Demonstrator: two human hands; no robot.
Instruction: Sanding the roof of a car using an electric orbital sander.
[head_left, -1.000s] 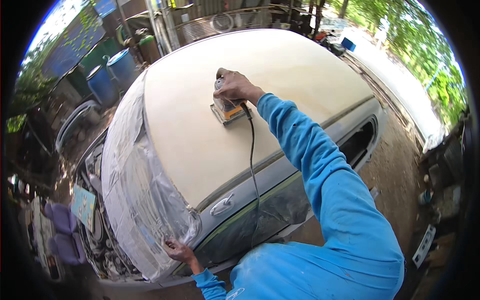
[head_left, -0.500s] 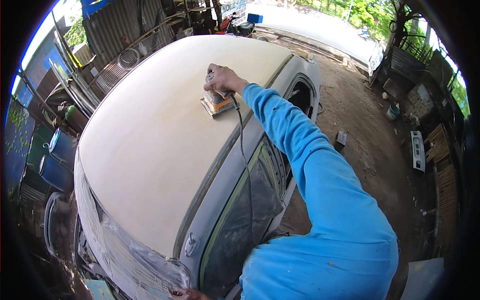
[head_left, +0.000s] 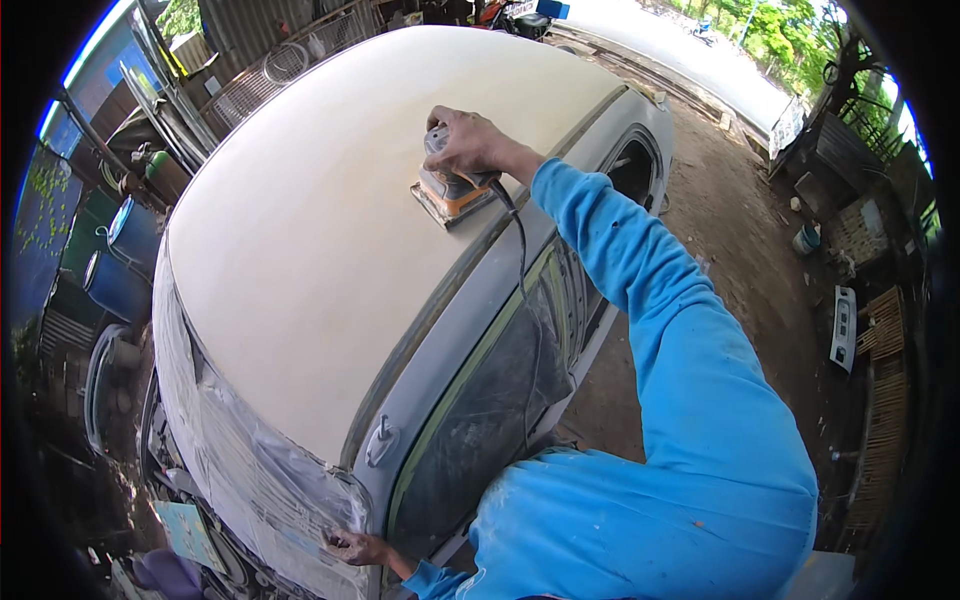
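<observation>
My right hand (head_left: 472, 143) is wrapped round the top of an orange and grey electric sander (head_left: 452, 192). The sander's square pad rests on the cream-coloured car roof (head_left: 310, 210), near the roof's right edge. A dark cord (head_left: 524, 270) runs from the tool down over the car's side. My left hand (head_left: 362, 547) lies at the front corner of the roof, on clear plastic sheeting (head_left: 250, 465) covering the windshield. Its fingers look stretched out and slightly bent, holding nothing that I can see.
Green tape (head_left: 470, 365) edges the plastic-covered side window. A small metal fitting (head_left: 381, 440) stands up from the grey pillar. Blue drums (head_left: 118, 285) stand to the left. On the dirt floor to the right are a white car part (head_left: 843, 328) and a bucket (head_left: 806, 238).
The view has shifted, so the car sits higher in the picture. My left hand shows more fully on the plastic. The sander stays in my right hand on the roof.
</observation>
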